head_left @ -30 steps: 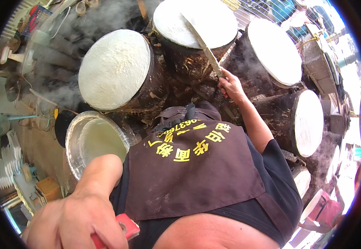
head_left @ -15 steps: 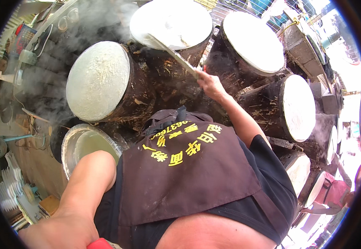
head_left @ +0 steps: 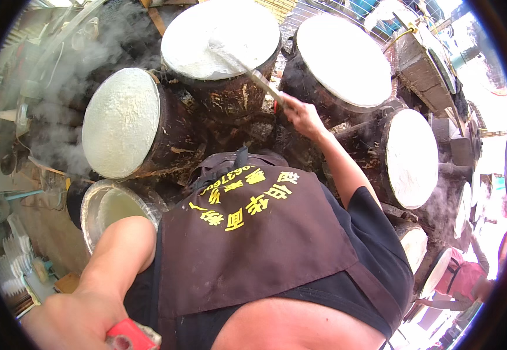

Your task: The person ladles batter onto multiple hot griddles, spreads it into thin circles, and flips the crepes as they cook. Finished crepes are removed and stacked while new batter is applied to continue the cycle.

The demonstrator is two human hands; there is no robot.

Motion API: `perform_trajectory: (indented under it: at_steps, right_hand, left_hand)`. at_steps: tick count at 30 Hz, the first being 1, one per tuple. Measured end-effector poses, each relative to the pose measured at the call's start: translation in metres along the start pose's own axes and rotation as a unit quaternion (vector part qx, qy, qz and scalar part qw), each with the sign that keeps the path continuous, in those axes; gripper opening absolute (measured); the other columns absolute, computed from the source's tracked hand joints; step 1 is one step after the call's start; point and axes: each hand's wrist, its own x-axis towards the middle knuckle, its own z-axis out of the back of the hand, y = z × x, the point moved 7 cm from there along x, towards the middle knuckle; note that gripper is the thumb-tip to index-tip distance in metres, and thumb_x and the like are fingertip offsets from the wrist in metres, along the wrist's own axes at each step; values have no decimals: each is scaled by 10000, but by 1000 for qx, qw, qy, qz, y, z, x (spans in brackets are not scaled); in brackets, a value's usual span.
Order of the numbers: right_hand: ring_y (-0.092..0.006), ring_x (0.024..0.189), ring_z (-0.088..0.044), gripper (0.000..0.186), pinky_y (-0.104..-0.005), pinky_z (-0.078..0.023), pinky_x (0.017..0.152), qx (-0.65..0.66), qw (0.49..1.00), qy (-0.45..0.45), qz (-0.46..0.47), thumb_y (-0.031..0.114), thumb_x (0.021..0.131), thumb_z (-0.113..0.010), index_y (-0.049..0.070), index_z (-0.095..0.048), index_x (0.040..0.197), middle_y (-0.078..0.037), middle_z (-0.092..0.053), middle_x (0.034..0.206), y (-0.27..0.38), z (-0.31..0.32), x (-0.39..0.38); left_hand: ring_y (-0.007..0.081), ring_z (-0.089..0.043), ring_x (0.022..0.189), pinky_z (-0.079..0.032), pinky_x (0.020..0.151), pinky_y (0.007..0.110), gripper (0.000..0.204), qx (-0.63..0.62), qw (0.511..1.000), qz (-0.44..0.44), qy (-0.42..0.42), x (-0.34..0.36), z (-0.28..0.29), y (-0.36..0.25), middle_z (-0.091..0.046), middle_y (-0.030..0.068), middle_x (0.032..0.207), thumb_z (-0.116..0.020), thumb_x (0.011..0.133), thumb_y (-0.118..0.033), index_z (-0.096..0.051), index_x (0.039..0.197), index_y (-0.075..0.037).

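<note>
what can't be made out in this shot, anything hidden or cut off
Head view, all of it:
- Left hand: cut off by the lower edge, so its grip on the red object and what that object is stay unclear.
- Right hand: seen from behind; finger closure on the long tool is hidden.
- Metal pot: partly hidden behind the left arm and apron.
- Left background: veiled by steam.
- Right-hand drums: bent and cropped at the rim.
</note>
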Motion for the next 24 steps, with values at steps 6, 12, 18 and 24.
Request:
perform_trajectory:
  at_steps: [6,12,18,24]
  right_hand:
    - [-373,893,-647,368,-407,-510,804,-62,997,-52,-10,157,887,-569,132,-564,1255,-211,-658,982,-26,38,42]
    - [-393,787,-642,351,-459,-504,700,-111,987,-81,78,152,884,-539,137,-573,1233,-236,-646,872,-10,31,67]
    - [-356,808,-655,371,-446,-516,715,-138,990,-33,15,128,901,-514,132,-547,1270,-222,-654,925,-10,35,100]
    - [-330,732,-655,318,-424,-519,674,-185,976,-95,67,175,929,-506,117,-568,1235,-184,-664,822,4,47,111]
  left_hand:
    - [63,-593,765,-476,408,194,371,-17,1000,1,10,4,5,17,-608,-30,1125,-578,753,94,-572,1072,-96]
    - [230,-574,643,-528,421,352,306,-37,994,92,-40,-5,34,12,-565,97,927,-628,725,124,-465,927,-39]
    - [222,-589,612,-539,391,313,270,57,964,217,-142,-47,73,9,-529,152,902,-515,908,18,-394,1132,-72]
    - [148,-499,401,-492,356,291,325,-29,916,329,-229,-118,99,16,-527,94,702,-478,970,-70,-349,1262,-132]
